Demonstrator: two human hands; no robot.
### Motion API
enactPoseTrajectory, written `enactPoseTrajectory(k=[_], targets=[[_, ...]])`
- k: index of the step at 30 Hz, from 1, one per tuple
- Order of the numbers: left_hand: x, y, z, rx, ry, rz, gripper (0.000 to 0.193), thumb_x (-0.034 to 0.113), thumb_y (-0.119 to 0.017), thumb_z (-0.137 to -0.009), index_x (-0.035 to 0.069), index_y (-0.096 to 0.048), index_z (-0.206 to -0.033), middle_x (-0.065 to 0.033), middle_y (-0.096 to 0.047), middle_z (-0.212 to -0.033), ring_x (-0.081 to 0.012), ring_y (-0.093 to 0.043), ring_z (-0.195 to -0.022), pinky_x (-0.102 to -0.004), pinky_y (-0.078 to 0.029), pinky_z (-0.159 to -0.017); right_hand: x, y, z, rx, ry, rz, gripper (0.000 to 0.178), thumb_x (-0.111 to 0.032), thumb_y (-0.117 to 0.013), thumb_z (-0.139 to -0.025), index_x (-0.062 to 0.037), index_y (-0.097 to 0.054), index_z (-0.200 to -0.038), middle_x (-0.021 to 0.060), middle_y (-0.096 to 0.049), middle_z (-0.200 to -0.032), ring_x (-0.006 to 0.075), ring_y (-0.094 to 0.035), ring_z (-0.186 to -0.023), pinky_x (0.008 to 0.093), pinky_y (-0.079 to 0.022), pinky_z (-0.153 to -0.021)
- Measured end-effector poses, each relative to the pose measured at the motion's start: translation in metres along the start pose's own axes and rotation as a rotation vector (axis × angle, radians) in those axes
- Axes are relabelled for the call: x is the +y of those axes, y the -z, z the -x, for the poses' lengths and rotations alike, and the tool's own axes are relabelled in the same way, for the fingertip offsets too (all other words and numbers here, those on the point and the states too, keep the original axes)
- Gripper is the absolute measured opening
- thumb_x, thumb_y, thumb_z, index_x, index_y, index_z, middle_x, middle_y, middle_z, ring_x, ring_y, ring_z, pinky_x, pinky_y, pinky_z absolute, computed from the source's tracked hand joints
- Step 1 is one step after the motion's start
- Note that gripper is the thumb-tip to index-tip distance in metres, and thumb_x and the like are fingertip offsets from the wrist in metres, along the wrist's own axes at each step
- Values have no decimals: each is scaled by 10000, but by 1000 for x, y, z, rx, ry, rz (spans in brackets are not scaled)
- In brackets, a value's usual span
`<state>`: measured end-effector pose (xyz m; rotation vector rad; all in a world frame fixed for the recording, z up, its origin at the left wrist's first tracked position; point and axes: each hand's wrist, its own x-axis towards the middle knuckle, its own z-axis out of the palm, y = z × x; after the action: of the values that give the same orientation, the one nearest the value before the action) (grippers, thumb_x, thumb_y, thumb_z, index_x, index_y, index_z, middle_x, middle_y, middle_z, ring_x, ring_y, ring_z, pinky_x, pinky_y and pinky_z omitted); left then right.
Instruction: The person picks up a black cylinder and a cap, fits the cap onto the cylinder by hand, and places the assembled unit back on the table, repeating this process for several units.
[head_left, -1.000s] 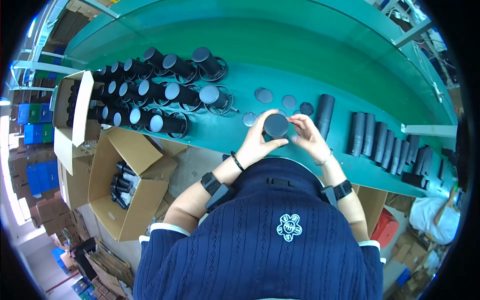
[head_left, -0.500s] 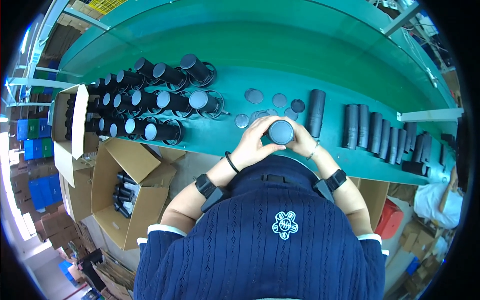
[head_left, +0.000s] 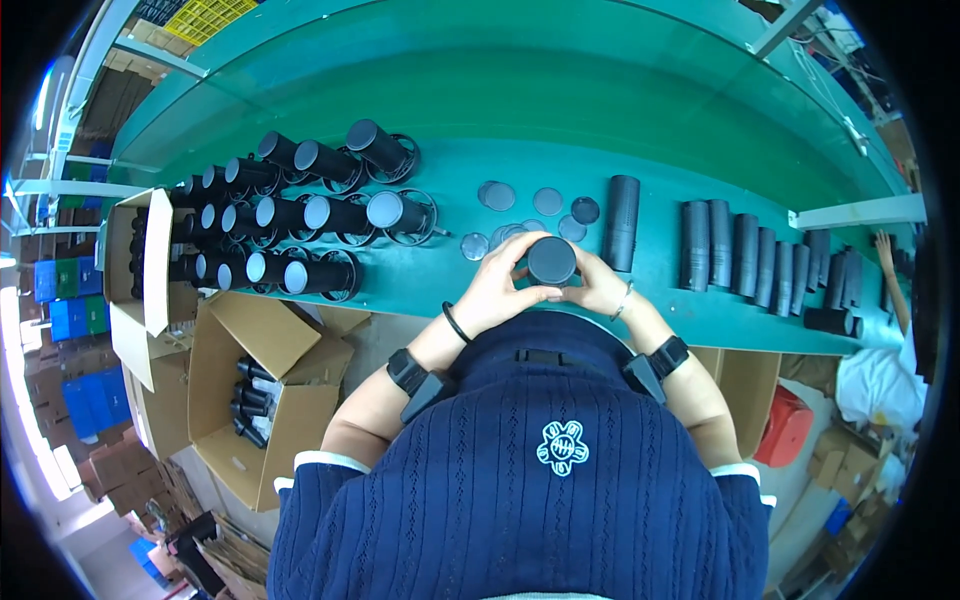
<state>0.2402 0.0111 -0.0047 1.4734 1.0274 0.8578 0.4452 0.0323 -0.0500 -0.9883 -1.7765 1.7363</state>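
My left hand [head_left: 499,284] and my right hand [head_left: 602,287] are both closed around a black cylinder [head_left: 551,261]. Its flat round end faces up, and the hands hide much of its side. Both thumbs meet at its near side, above the table's front edge. Just beyond the hands lie several thin grey discs [head_left: 547,201], some overlapping, along with a darker disc [head_left: 585,210]. A long black tube [head_left: 622,222] rests on the table to the right of the discs.
Several black cylinders with grey ends [head_left: 395,211] and ring-shaped parts fill the table's left side. More black tubes [head_left: 745,255] are lined up at the right. Open cardboard boxes [head_left: 225,440] stand at the left. At the far right, a co-worker's arm [head_left: 890,275] reaches over the table.
The cylinder's upward end now looks darker, and its tilt has changed slightly in my hands. The whole view has shifted a little. A co-worker's arm now reaches farther across the table at the right.
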Motion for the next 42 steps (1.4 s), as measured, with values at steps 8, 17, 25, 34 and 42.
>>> enactPoseTrajectory(k=[8,17,25,34,42], targets=[[3,-12,-8,-56,-45,-17,725,77,-830,-693,62,-482,-1328,-96,-505,-1301,-240,-518,-1216,-410,-537,-939,-1,5,12,77,65,22,742,-50,-771,-719,-71,-394,-1357,113,-552,-1231,204,-509,-1192,349,-388,-1029],[-43,-22,-61,-135,80,-88,488,110,-688,-865,33,-499,-1308,-107,-558,-1202,-162,-587,-1015,-295,-521,-783,1,129,94,1113,-85,138,685,-207,-777,-734,-96,-417,-1305,136,-583,-1011,221,-594,-873,351,-502,-754],[-97,-108,-142,-52,33,-595,867,413,-738,-798,-113,-321,-1347,-315,-476,-1207,-408,-571,-1061,-434,-489,-897,70,251,219,1454,-995,846,689,-308,-775,-726,-172,-468,-1327,186,-525,-1241,396,-558,-1121,477,-472,-935],[-96,-110,-162,-241,252,-210,1165,155,-844,-600,-54,-96,-1469,-307,-419,-1329,-390,-478,-1227,-401,-419,-1031,114,286,247,1274,-1062,951,674,-312,-753,-788,-202,-459,-1384,138,-533,-1290,349,-500,-1203,447,-458,-970],[-59,-93,-120,-347,-52,-138,737,38,-752,-692,65,-377,-1326,-135,-402,-1289,-299,-415,-1273,-401,-376,-1050,58,198,137,984,-179,303,443,-220,-688,-863,-35,-588,-1253,148,-593,-1192,248,-575,-1083,389,-475,-916]])
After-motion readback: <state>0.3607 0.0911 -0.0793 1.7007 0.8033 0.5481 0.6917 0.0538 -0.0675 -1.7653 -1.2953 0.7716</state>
